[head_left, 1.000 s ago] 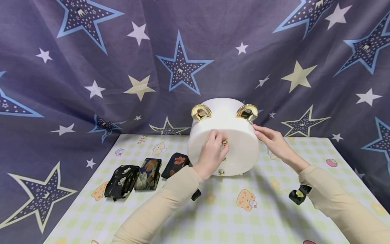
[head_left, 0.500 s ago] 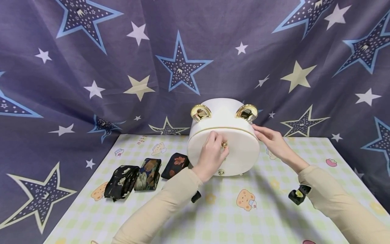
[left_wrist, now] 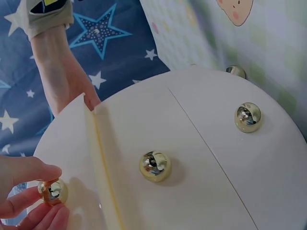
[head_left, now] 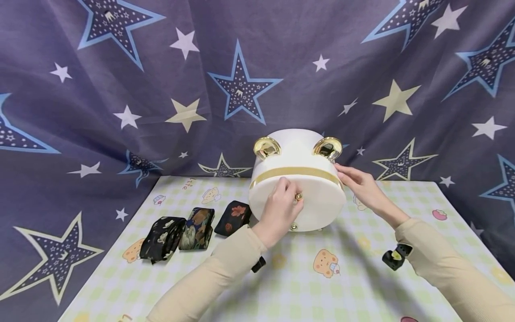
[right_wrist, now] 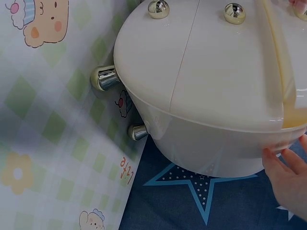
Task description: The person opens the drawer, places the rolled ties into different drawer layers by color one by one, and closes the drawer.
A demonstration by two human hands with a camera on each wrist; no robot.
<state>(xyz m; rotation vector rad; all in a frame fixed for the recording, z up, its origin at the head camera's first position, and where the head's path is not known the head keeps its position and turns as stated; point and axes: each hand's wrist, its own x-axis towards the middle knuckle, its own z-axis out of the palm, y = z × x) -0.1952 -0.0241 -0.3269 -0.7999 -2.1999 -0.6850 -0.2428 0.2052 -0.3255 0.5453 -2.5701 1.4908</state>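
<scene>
From my head, my left hand (head_left: 279, 210) pinches the gold knob (head_left: 298, 197) of the top drawer (head_left: 322, 197), partly out of the white box (head_left: 297, 145) before my fingers; what it holds is hidden. The box is rounded, with two gold ears (head_left: 267, 147) above my fingers. Left of them, three folded dark patterned cloths (head_left: 197, 228) lie on a checked tablecloth (head_left: 346, 297); a starry curtain (head_left: 297, 89) hangs beyond.

At my left wrist, the middle knob (left_wrist: 155, 166) and bottom knob (left_wrist: 248, 117) sit below my pinching fingers.

At my right wrist, my right hand's (right_wrist: 290, 177) slightly spread fingertips touch the box's side.
</scene>
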